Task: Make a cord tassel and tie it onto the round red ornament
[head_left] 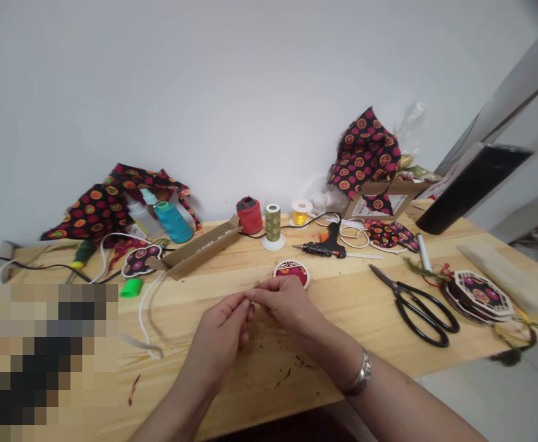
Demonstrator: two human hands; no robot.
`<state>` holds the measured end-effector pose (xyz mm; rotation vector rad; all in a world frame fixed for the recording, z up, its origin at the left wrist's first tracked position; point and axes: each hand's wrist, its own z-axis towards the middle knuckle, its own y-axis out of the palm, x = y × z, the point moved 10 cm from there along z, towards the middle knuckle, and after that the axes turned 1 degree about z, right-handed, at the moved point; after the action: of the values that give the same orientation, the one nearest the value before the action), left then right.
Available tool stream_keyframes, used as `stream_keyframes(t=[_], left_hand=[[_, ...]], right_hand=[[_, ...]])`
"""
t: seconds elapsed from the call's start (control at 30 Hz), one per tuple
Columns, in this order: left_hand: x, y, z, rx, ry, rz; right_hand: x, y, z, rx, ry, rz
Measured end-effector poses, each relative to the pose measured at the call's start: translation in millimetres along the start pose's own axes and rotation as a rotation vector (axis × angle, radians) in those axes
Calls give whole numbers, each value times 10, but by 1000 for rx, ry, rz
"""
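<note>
My left hand (225, 325) and my right hand (284, 304) meet above the wooden table, fingertips pinched together. What they hold is too small to make out; a bit of olive colour shows at the fingertips. Just behind my right hand lies a round ornament (299, 270) with a pale fretwork rim and red patterned fabric, partly hidden by that hand. My right wrist wears a silver bracelet (361, 372). Beyond the ornament stands a spool of olive thread (273, 223). Dark fabric scraps (287, 372) lie on the table below my hands.
Black-handled scissors (418, 307) and a stack of octagonal ornaments (480, 296) lie to the right. A black glue gun (326, 244) rests behind. An open cardboard box (202, 250), a green cap (131, 287) and a white cable (146, 307) are to the left. Pixel blocks cover the lower left.
</note>
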<state>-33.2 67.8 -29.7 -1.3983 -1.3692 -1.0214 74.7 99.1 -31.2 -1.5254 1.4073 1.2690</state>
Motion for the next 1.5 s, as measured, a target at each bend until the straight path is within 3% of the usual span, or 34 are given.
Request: stream_keyframes(t=[0.43,0.73,0.93,1.2,1.37,1.5], left_hand=[[11,-64,6,50,-37,-133],[-1,-125,22,136,-9,-241],[194,-93,150,135,20,-341],[587,26,255,110,100,-391],[539,11,193,98,88,-372],[426,-44,100,84,47,-344]], right_hand=[[-155,-36,164,50,30,16],[-472,-77,426,39,44,117],[-715,-116,575,62,70,60],[-1258,-233,675,93,42,81],[-1737,-475,645,145,-90,156],[-2097,-673,449,199,-196,199]])
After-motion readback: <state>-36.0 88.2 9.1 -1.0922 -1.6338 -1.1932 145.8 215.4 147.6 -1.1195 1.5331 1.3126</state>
